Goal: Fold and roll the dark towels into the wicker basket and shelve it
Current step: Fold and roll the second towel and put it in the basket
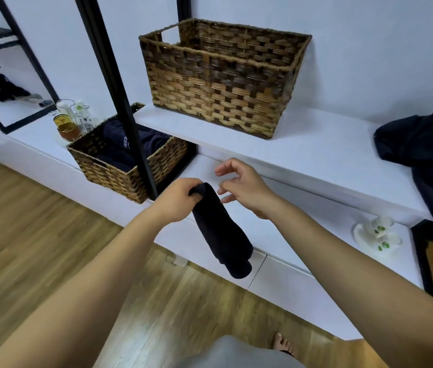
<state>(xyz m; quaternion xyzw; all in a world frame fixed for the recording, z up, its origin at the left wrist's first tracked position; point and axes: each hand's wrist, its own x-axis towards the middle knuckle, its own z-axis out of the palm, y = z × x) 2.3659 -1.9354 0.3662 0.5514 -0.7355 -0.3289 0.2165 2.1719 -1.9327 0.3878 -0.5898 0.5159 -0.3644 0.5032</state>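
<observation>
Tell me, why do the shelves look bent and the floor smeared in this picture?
Head view: the wide-angle lens bows the shelf edges and black post; motion blur smears the floor and forearms; the basket stays fairly sharp; light is soft and even, no glare; the rolled towel in the left hand shows little detail.

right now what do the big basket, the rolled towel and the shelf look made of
Big basket: woven wicker, tan and brown strips, matte. Rolled towel: dark, soft fuzzy cloth, probably terry. Shelf: smooth white board, likely laminate or painted wood.
</observation>
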